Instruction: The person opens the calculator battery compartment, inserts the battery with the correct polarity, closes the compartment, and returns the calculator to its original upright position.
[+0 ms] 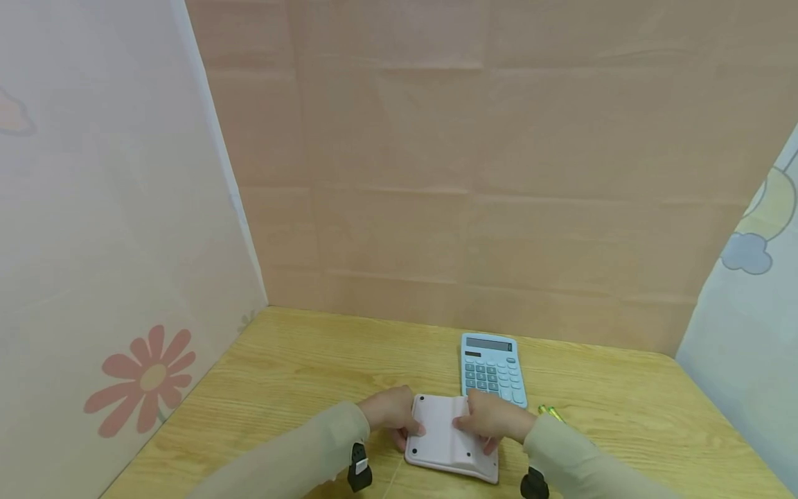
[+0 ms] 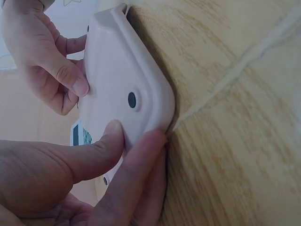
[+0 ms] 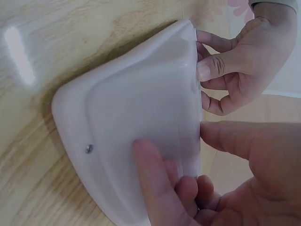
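A pale pink calculator (image 1: 439, 430) is held back side up just over the wooden table, near its front. Dark round feet (image 2: 132, 100) dot its back. My left hand (image 1: 391, 410) grips its left side, thumb on the back and fingers curled under the edge. On the opposite side, my right hand (image 1: 495, 416) holds it with the thumb on the back and fingers around the right edge. A small screw (image 3: 89, 149) shows on its back in the right wrist view. The keys and display face down, hidden.
Just behind lies a light blue calculator (image 1: 491, 357), face up, its lower part partly covered by my right hand. Small green-yellow cylinders (image 1: 552, 413) lie beside my right sleeve. A brown-papered wall (image 1: 467, 173) stands at the back, with printed side panels left and right.
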`<state>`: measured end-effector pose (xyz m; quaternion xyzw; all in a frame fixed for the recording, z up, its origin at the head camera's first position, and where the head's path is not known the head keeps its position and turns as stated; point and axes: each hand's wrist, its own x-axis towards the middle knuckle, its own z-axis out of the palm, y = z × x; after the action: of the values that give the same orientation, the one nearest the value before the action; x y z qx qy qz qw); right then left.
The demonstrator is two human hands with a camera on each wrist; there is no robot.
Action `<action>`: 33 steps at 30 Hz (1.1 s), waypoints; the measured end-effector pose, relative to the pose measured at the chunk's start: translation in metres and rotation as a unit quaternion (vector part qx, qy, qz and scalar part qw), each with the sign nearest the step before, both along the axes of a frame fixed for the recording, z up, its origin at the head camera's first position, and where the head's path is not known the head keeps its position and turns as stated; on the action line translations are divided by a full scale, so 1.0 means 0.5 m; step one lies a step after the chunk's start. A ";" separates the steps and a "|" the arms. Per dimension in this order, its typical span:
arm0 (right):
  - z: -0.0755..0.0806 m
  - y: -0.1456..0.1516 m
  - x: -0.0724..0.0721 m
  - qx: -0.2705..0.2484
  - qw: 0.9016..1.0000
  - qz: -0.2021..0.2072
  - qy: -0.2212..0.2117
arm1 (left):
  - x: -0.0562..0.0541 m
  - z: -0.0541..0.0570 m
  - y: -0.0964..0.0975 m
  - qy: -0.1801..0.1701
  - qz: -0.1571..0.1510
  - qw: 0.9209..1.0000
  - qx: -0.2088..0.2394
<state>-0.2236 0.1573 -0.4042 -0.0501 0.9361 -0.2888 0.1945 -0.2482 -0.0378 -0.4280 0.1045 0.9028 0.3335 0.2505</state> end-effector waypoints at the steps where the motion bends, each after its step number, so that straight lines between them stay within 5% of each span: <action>1: 0.001 -0.001 -0.001 0.000 1.000 0.003 -0.002 | 0.000 0.000 0.000 0.001 0.000 1.000 -0.001; 12: 0.012 -0.008 -0.008 0.008 0.999 -0.005 -0.036 | -0.001 0.001 0.001 0.002 0.002 1.000 -0.008; 33: -0.006 0.002 -0.018 0.008 0.999 -0.009 -0.030 | -0.003 -0.002 0.004 -0.005 0.007 1.000 -0.013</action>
<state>-0.2324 0.1582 -0.4071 -0.0313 0.9327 -0.2842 0.2200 -0.2499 -0.0359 -0.4289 0.0939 0.9066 0.3239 0.2538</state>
